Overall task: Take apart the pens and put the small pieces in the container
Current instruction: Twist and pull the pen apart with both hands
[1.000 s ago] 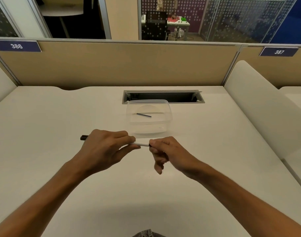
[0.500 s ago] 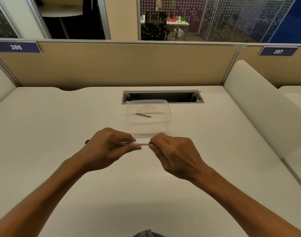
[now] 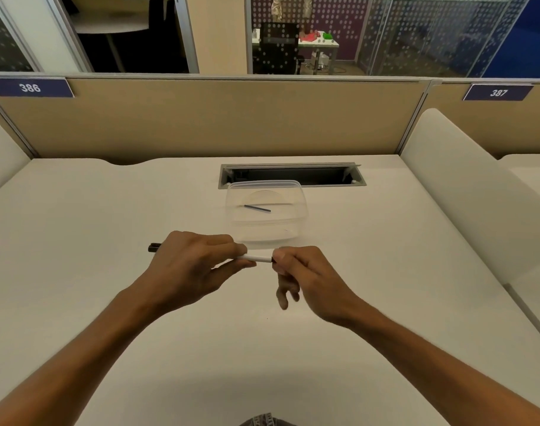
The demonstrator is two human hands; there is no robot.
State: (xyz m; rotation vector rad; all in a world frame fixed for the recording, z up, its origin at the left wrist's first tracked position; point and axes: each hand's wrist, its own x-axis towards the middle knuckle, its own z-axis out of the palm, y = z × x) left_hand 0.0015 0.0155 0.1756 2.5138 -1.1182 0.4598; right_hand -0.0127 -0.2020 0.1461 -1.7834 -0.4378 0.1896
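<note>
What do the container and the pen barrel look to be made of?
Container: likely thin clear plastic, glossy; the desk and a dark thin piece show through it. Pen barrel: seemingly smooth white plastic, dark end cap.

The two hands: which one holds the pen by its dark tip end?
The right hand pinches the pen at its dark tip end; the left hand wraps the white barrel, nearer the black cap end.

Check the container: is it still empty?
No, one thin dark rod already lies inside the clear container, beyond the pen.
</note>
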